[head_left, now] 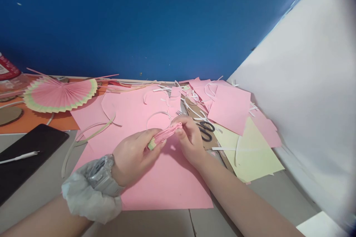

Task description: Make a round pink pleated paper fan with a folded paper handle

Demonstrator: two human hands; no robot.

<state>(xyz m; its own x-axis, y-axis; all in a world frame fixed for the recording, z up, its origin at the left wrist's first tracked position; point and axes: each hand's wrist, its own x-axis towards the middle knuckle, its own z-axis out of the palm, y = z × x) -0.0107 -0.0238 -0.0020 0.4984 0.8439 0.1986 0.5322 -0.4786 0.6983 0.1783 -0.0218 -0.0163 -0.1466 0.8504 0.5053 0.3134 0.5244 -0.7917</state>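
Between my two hands is a folded paper fan [164, 136], pressed into a narrow pleated bundle, pink with a pale green end. My left hand [136, 153] grips the green end between thumb and fingers. At the pink end, my right hand [190, 139] pinches the pleats with thumb and fingertips. Both hands are above a large pink sheet of paper [167, 189]. Black-handled scissors [206, 130] lie just right of my right hand, their blades partly hidden. An opened pink and green fan [61, 94] rests at the far left.
A black tablet-like device [30, 159] with a white cable [19, 157] on it lies at left. Pink sheets [230, 107], a pale green sheet [256, 155] and several paper strips cover the right side. A blue wall [167, 26] stands behind, a white wall [314, 92] at right.
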